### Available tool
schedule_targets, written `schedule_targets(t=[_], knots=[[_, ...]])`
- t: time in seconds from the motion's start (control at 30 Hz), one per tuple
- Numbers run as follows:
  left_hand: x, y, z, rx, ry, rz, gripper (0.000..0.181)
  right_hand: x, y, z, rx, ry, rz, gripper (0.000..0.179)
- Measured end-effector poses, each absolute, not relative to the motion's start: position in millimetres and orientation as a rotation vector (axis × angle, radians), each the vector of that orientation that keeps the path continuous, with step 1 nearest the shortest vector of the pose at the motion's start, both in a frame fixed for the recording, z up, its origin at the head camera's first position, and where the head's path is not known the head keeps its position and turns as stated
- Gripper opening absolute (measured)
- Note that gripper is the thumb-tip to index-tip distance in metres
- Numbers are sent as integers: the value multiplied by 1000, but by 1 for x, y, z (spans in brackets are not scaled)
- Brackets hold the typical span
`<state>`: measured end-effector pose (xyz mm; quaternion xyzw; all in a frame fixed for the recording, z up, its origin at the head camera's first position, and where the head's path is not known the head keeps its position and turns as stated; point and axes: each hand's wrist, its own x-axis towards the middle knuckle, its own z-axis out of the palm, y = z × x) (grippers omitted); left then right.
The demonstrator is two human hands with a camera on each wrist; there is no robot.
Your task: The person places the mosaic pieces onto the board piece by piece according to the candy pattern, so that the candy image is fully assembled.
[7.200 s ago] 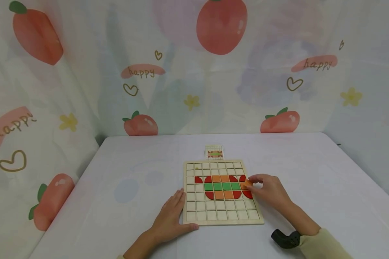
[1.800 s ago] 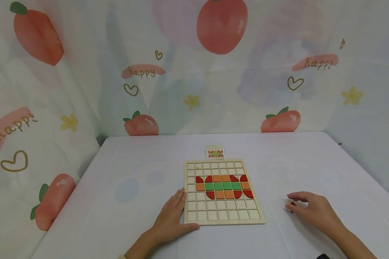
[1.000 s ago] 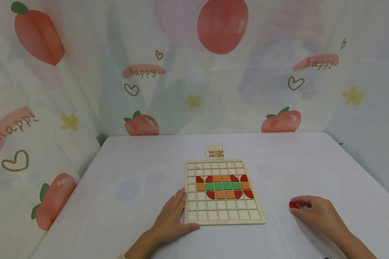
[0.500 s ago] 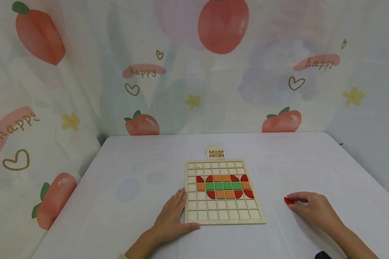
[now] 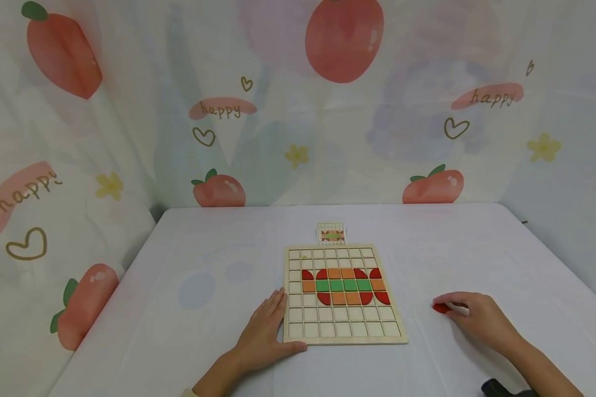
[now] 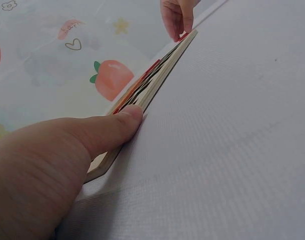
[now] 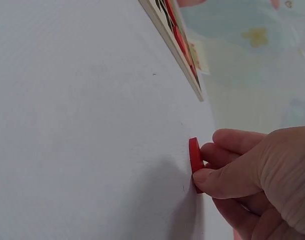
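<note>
A square wooden grid board (image 5: 328, 330) lies on the table, its middle rows filled with red quarter-round, orange and green tiles. My left hand (image 5: 260, 336) rests along its left edge, fingers straight, with the thumb on the near left corner. In the left wrist view that thumb (image 6: 115, 129) presses on the board's rim. To the right of the board, my right hand (image 5: 484, 322) pinches a red tile (image 5: 441, 308) with a curved side just over the table. The right wrist view shows this red tile (image 7: 195, 157) edge-on between thumb and fingers.
A small pattern card (image 5: 331, 232) stands or lies just beyond the board's far edge. A printed cloth (image 5: 347, 138) hangs behind and beside the white table (image 5: 218, 237). Part of a black device (image 5: 499, 389) shows by my right wrist.
My right hand left the board's right side, and an orange tile now fills a cell at the pattern's left. It picked up the red tile and shifted slightly left. My left hand stayed.
</note>
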<state>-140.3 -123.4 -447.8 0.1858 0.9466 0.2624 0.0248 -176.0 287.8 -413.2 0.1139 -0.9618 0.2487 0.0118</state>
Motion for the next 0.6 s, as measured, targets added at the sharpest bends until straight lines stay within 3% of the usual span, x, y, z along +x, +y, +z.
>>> schedule_targets(t=[0.6], knots=[[-140,-123,-446,570,2921,834,107,-178,290,-413,216,-3037,816,35]])
